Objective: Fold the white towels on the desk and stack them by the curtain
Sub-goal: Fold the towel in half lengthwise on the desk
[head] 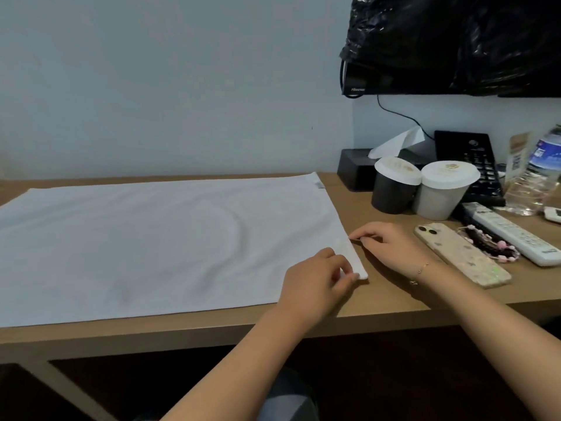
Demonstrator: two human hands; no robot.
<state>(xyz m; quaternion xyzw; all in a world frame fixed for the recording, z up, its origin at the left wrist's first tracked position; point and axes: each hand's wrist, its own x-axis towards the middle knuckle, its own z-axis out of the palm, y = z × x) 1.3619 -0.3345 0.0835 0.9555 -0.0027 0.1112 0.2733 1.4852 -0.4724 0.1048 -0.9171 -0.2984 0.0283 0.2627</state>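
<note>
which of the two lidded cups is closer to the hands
The dark grey cup, left of the pale cup, sits closer to the right hand.

At the right end of the wooden surface stand a dark paper cup and a pale paper cup, touching, both lidded. Behind them sits a black tissue box and a black desk telephone. A smartphone lies face down beside a pink-beaded hair clip and a white remote control. A plastic water bottle stands far right. Black plastic covers a wall-mounted television.
</note>
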